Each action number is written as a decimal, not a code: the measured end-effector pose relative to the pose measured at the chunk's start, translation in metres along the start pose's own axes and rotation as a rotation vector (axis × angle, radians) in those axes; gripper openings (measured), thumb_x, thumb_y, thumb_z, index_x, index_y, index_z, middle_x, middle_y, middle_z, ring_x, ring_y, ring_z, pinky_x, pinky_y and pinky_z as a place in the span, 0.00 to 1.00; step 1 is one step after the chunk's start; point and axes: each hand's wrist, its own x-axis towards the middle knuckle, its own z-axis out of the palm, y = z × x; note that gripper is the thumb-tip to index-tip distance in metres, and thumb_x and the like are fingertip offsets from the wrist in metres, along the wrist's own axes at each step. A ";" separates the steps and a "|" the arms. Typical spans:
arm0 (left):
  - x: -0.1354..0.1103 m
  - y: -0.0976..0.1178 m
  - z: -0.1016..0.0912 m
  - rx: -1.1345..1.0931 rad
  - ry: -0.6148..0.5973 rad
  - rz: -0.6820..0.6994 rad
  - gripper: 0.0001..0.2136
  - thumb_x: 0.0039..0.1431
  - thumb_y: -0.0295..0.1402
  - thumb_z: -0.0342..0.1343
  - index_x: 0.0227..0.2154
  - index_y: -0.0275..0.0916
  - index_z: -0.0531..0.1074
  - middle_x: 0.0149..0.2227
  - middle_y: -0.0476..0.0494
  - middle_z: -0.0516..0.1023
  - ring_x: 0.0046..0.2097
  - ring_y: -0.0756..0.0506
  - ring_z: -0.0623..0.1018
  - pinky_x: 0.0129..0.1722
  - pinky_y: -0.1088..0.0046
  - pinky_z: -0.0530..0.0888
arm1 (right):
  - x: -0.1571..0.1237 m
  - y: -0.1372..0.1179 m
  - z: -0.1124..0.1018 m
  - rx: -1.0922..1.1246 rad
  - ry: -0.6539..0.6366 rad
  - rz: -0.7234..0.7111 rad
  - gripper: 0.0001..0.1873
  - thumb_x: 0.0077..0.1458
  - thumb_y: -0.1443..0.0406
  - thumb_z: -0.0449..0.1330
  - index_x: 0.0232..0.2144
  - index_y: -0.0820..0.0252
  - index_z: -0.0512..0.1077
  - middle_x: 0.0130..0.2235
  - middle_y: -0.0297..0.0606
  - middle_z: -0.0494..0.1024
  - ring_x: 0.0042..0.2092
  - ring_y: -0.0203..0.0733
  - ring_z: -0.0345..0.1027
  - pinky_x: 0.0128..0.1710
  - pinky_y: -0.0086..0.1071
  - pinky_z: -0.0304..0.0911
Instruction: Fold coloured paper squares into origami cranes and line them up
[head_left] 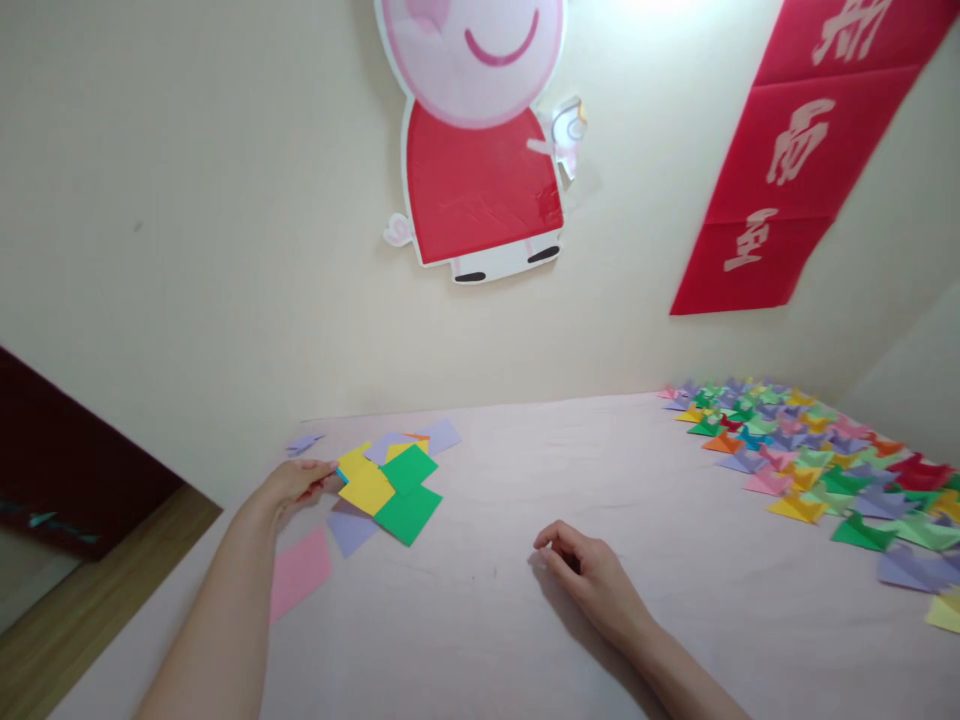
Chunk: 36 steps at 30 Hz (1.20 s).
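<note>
My left hand (296,483) reaches to a loose pile of coloured paper squares (390,478) at the left of the pale pink table (525,620). Its fingertips pinch the edge of a yellow square (365,487), with a blue edge showing just under it. Two green squares (407,493) lie on the pile's right side. My right hand (581,570) rests on the table's middle with its fingers curled loosely under, and nothing shows in it. A single pink square (300,572) lies beside my left forearm.
Several folded paper shapes in many colours (825,455) cover the table's right side. A cartoon pig cut-out (480,140) and a red banner (802,150) hang on the wall behind. Wooden floor (82,620) shows beyond the table's left edge.
</note>
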 end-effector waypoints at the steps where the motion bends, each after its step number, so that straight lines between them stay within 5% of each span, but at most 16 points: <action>1: -0.002 0.002 -0.006 0.046 0.066 -0.014 0.16 0.44 0.44 0.61 0.16 0.38 0.66 0.15 0.52 0.63 0.19 0.50 0.64 0.20 0.75 0.58 | 0.000 0.000 0.000 0.002 0.001 -0.001 0.12 0.57 0.59 0.51 0.32 0.57 0.71 0.21 0.27 0.63 0.25 0.36 0.57 0.27 0.28 0.51; 6: -0.021 0.015 -0.030 0.283 0.420 -0.076 0.07 0.49 0.38 0.57 0.24 0.39 0.72 0.25 0.44 0.75 0.30 0.40 0.74 0.25 0.71 0.62 | 0.000 0.001 0.001 -0.008 -0.029 -0.006 0.14 0.58 0.56 0.51 0.32 0.56 0.71 0.21 0.28 0.65 0.26 0.38 0.60 0.28 0.29 0.53; 11: -0.040 0.030 -0.017 0.371 0.543 0.043 0.09 0.59 0.37 0.50 0.37 0.40 0.72 0.40 0.43 0.79 0.42 0.40 0.77 0.34 0.71 0.68 | 0.000 0.007 0.004 -0.015 -0.041 -0.003 0.16 0.59 0.53 0.50 0.33 0.56 0.70 0.22 0.28 0.65 0.26 0.39 0.62 0.29 0.29 0.55; 16: -0.052 0.045 0.021 0.443 0.481 0.177 0.07 0.61 0.35 0.50 0.36 0.40 0.71 0.40 0.46 0.80 0.42 0.43 0.78 0.37 0.74 0.69 | -0.001 0.004 0.003 -0.017 -0.039 -0.001 0.16 0.59 0.53 0.49 0.34 0.56 0.70 0.22 0.29 0.66 0.27 0.39 0.62 0.29 0.29 0.55; 23: -0.075 0.054 0.098 0.622 0.314 0.352 0.03 0.59 0.28 0.54 0.32 0.40 0.71 0.33 0.45 0.79 0.37 0.43 0.77 0.35 0.71 0.66 | -0.002 0.003 0.001 -0.044 -0.024 -0.028 0.16 0.59 0.54 0.49 0.34 0.56 0.71 0.22 0.29 0.68 0.26 0.38 0.63 0.28 0.29 0.55; 30: -0.155 0.081 0.174 0.656 0.064 0.748 0.05 0.63 0.28 0.51 0.34 0.42 0.71 0.35 0.45 0.78 0.40 0.43 0.76 0.44 0.66 0.67 | 0.000 0.010 0.005 -0.123 0.098 -0.173 0.16 0.60 0.62 0.50 0.49 0.55 0.67 0.36 0.35 0.75 0.34 0.39 0.69 0.37 0.31 0.66; 36: -0.196 0.093 0.223 0.548 -0.022 1.015 0.09 0.60 0.25 0.49 0.40 0.40 0.72 0.36 0.43 0.77 0.39 0.42 0.75 0.42 0.64 0.72 | -0.004 0.005 -0.003 -0.287 0.276 -0.373 0.18 0.52 0.72 0.51 0.43 0.54 0.72 0.45 0.45 0.72 0.45 0.50 0.67 0.46 0.45 0.65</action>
